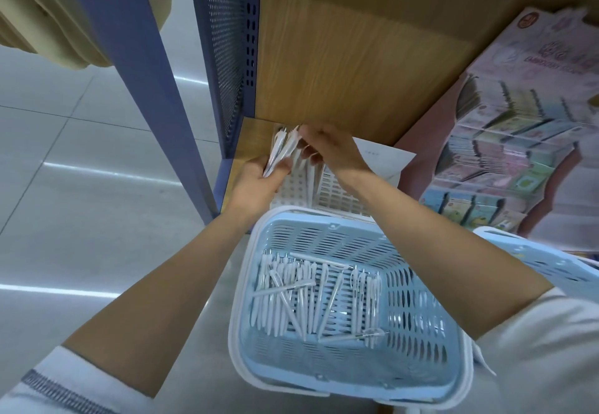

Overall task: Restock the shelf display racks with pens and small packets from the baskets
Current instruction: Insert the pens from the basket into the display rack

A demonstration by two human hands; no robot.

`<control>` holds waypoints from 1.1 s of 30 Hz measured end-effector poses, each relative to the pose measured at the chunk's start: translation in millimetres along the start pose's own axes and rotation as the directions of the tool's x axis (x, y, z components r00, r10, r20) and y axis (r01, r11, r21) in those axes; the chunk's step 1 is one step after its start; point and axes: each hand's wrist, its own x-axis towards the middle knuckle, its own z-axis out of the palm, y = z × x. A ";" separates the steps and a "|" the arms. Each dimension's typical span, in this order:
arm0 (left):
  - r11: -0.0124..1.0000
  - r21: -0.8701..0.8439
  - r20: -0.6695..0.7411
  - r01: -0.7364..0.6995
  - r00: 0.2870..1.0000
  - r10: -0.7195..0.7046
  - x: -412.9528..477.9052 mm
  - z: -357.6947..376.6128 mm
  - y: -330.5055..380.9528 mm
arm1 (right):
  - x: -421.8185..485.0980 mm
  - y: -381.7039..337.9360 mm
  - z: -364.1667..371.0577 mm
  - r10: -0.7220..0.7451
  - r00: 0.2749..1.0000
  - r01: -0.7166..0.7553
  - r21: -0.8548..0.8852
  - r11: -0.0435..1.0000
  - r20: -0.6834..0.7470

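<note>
A light blue basket [418,287] with a white rim sits below me and holds several white pens [291,293]. Above it, on the low wooden shelf, stands a white gridded pen rack [330,191]. My left hand [256,183] grips a bundle of white pens [282,147] over the rack's left end. My right hand [330,151] reaches in from the right and pinches the top of that bundle. The pen tips point up toward the shelf back.
A blue perforated shelf upright [227,57] stands just left of the hands. A wooden shelf panel [340,57] overhangs the rack. Stacked pastel packets in a pink display [505,141] fill the right side. A second blue basket [544,261] shows at right. Grey tiled floor [81,170] lies left.
</note>
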 end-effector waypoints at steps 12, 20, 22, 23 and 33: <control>0.988 0.157 -0.050 0.004 0.999 0.004 -4.3 -0.8 -0.2 | -7.9 -5.6 13.1 0.126 0.991 -0.131 0.142 0.981 0.043; 0.964 0.266 -0.014 -0.028 0.999 0.033 -3.9 -10.5 2.7 | 2.6 -13.9 -29.0 -0.041 0.942 0.054 0.032 0.998 -0.333; 0.946 0.314 0.046 -0.085 0.996 0.075 -8.3 -11.3 0.6 | 6.0 -12.9 -40.9 -0.107 0.928 0.089 -0.067 0.994 -0.358; 0.940 0.324 0.060 -0.106 0.994 0.092 -10.1 -11.1 -0.6 | 6.9 -11.0 -43.0 -0.133 0.927 0.100 -0.111 0.989 -0.351; 0.988 0.156 -0.060 -0.001 0.998 0.010 -8.9 -19.6 -8.3 | 15.8 17.2 -9.7 -0.283 0.945 0.156 -0.532 0.832 -0.166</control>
